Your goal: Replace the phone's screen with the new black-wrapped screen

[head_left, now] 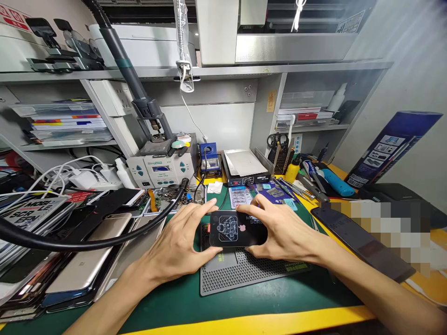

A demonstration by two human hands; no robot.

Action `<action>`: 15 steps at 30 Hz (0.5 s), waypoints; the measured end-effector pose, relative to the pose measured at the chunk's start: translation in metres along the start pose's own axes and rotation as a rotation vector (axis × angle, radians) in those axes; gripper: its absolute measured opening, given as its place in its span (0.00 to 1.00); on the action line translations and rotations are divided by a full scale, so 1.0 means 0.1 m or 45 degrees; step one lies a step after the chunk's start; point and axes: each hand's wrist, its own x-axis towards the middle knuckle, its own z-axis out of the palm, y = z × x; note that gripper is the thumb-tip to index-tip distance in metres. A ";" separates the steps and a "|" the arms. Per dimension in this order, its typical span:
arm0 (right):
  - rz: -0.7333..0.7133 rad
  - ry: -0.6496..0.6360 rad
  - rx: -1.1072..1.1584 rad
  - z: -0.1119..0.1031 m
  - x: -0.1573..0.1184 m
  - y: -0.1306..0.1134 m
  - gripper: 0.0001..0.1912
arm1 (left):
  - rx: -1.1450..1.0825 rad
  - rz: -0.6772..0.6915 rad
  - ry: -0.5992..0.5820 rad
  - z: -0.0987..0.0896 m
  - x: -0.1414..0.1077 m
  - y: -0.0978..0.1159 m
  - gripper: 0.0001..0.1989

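Note:
A black smartphone with a line-drawn figure, an apple logo and partly covered lettering on its face is held sideways above a grey perforated mat. My left hand grips its left end, thumb along the lower edge and fingers at the upper edge. At the right end, my right hand pinches it the same way and covers part of the lettering. The mat lies on a green work surface; the phone and hands hide its upper part.
Stacked phones lie at the left, under a thick black hose. A rework station and a flat black heating unit stand behind. Tweezers and screwdrivers lie back right, near a dark phone-like slab.

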 end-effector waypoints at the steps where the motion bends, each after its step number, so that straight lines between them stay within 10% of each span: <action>1: 0.000 0.001 0.000 0.00 0.00 0.00 0.38 | 0.001 0.001 0.000 0.00 0.00 0.00 0.43; 15: 0.001 -0.015 -0.014 0.00 -0.03 -0.03 0.38 | -0.001 -0.032 -0.018 -0.01 -0.01 0.00 0.43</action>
